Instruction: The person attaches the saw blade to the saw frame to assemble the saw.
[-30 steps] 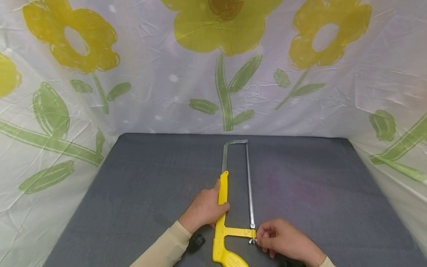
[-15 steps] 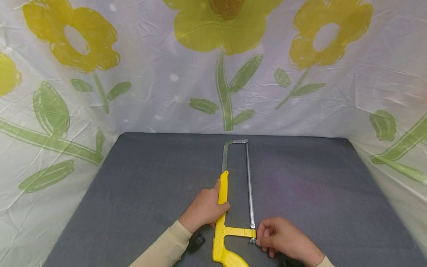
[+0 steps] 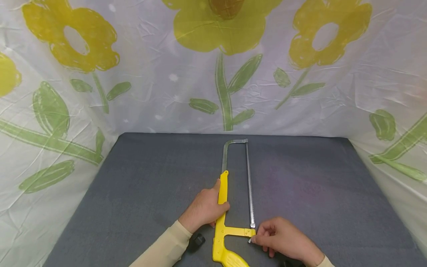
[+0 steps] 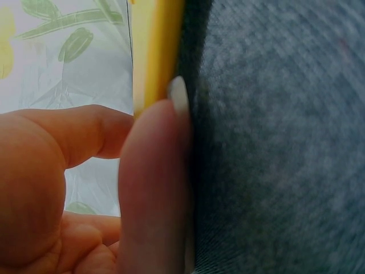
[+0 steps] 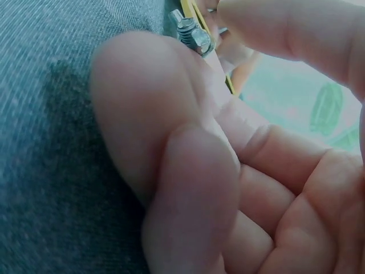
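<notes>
A hacksaw (image 3: pixel 224 187) with a yellow frame lies on the grey cloth, its handle toward me and its steel bow at the far end. My left hand (image 3: pixel 204 208) grips the yellow upper frame, thumb across it; in the left wrist view its fingers meet the yellow edge (image 4: pixel 162 51). The thin blade (image 3: pixel 250 189) runs along the right side. At its near end, my right hand (image 3: pixel 283 237) pinches the small wing nut (image 3: pixel 250 241), mostly covered by the thumb. In the right wrist view, the wing nut and threaded bolt (image 5: pixel 191 34) show beyond the curled fingers.
Dark grey cloth (image 3: pixel 150 185) covers the table. A white flowered curtain (image 3: pixel 156 92) stands behind and on both sides. A small black object (image 3: pixel 197 241) sits beside the left sleeve (image 3: pixel 166 243).
The wing nut has turned, and my right thumb has shifted slightly left over it. My left hand and the hacksaw have stayed in place.
</notes>
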`<move>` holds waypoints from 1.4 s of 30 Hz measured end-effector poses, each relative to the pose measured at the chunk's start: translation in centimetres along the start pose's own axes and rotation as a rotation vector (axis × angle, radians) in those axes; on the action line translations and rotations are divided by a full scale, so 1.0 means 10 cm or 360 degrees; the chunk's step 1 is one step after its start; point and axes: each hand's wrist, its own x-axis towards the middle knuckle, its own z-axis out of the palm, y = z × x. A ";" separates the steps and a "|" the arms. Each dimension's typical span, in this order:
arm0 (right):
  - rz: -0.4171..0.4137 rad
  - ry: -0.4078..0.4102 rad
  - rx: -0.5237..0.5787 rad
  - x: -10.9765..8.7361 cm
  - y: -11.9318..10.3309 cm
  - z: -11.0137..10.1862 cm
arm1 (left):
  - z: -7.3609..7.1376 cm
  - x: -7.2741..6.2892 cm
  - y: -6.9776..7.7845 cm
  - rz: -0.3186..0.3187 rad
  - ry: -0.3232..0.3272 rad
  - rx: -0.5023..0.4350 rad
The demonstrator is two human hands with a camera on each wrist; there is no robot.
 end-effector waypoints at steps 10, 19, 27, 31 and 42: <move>-0.0041 -0.0026 0.0150 0.01 0.04 0.00 | 0.01 -0.01 0.00 -0.0023 0.0001 0.0000; -0.0020 -0.0048 0.0259 0.01 0.06 -0.01 | 0.00 -0.01 0.00 -0.0022 -0.0001 -0.0009; -0.0037 -0.0008 0.0004 -0.02 0.02 0.00 | 0.01 -0.01 0.00 -0.0023 -0.0001 -0.0013; 0.0104 0.0055 -0.0056 -0.01 0.00 0.03 | 0.01 -0.01 0.01 -0.0034 0.0006 -0.0011; 0.0215 0.0220 -0.0262 0.01 -0.12 0.13 | 0.01 -0.01 0.01 -0.0037 0.0007 -0.0007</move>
